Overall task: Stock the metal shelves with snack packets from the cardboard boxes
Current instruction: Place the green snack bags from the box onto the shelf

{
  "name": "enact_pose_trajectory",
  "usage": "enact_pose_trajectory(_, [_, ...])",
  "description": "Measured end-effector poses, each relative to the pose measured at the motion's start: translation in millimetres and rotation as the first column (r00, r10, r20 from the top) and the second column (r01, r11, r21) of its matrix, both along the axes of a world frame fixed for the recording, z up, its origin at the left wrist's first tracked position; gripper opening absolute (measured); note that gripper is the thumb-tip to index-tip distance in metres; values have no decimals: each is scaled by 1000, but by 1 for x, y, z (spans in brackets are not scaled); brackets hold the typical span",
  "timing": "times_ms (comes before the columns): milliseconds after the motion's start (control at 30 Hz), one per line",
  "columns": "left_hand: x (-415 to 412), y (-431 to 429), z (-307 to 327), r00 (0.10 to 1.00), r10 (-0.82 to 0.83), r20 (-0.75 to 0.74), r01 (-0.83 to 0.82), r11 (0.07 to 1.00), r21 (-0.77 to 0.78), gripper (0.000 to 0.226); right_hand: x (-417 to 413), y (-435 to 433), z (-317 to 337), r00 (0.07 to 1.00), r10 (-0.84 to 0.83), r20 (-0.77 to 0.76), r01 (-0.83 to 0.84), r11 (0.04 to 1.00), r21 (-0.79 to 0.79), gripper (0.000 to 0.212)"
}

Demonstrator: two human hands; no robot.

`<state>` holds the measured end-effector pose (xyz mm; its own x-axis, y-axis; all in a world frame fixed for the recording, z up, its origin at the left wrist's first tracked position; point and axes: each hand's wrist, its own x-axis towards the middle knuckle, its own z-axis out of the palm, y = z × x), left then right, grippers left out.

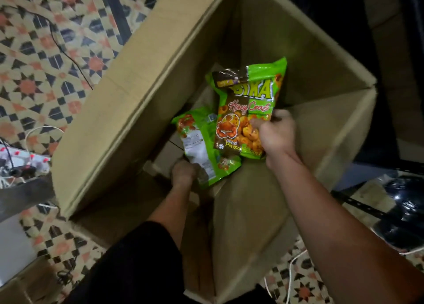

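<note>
A large open cardboard box (128, 111) fills the middle of the head view, and both my arms reach down into it. My right hand (276, 135) grips a green and brown Bika Honey Crab snack packet (246, 111) by its lower right edge, front side up. My left hand (185, 173) holds a second green packet (202, 147) at its bottom end, with its white back label showing. The two packets overlap in the middle. A further dark-topped packet (229, 77) peeks out behind the first one. No metal shelf is clearly in view.
The box stands on a patterned floor mat (46, 58) with a thin black cable (66, 51) running across it. A black plastic bag (403, 214) lies at the right, a power strip with red switches (20, 159) at the left. Another cardboard box (20, 285) shows bottom left.
</note>
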<state>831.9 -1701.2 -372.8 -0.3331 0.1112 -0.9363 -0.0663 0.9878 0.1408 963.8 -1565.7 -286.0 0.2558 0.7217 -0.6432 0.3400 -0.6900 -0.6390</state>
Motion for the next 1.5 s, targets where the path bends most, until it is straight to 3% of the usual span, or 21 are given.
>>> enact_pose_trajectory(67, [-4, -1, 14, 1000, 9, 13, -10, 997, 78, 56, 8, -1, 17, 997, 73, -9, -73, 996, 50, 34])
enact_pose_trajectory(133, [-2, 2, 41, 998, -33, -49, 40, 987, 154, 64, 19, -4, 35, 989, 140, -55, -133, 985, 110, 42])
enact_pose_trajectory(300, [6, 1, 132, 955, -152, -257, 245, 891, 384, 56, 44, -17, 119, 973, 207, -100, -183, 961, 208, 33])
enact_pose_trajectory(433, [10, -7, 178, 949, -204, -241, 299, 826, 478, 14, 73, -29, 181, 972, 188, -141, -142, 949, 282, 27])
enact_pose_trajectory(633, [27, -10, 270, 979, -171, -115, 205, 746, 633, 24, 120, -40, 277, 972, 195, -130, -124, 899, 419, 25])
enact_pose_trajectory(733, [38, -11, 323, 962, -216, -169, 269, 616, 741, 22, 146, -47, 325, 978, 168, -122, -87, 865, 493, 23])
enact_pose_trajectory(833, [44, -6, 370, 928, -274, -252, 353, 434, 829, 33, 166, -50, 375, 976, 143, -166, -28, 834, 551, 28])
enact_pose_trajectory(967, [71, 4, 455, 840, -336, -427, 509, 212, 834, 26, 201, -67, 446, 983, 94, -158, 31, 763, 646, 41])
enact_pose_trajectory(1100, [104, 25, 523, 747, -295, -596, 623, 0, 782, 19, 243, -84, 506, 987, 8, -160, 112, 678, 727, 21])
enact_pose_trajectory(1200, [131, 38, 560, 722, -266, -639, 642, -86, 761, 9, 281, -96, 543, 986, -79, -145, 163, 609, 776, 17])
enact_pose_trajectory(1333, [163, 55, 599, 688, -233, -687, 643, -243, 726, 13, 332, -110, 576, 962, -215, -170, 261, 531, 806, 15])
enact_pose_trajectory(1500, [203, 79, 634, 714, -175, -678, 590, -370, 717, 5, 375, -114, 593, 928, -333, -168, 312, 446, 839, 43])
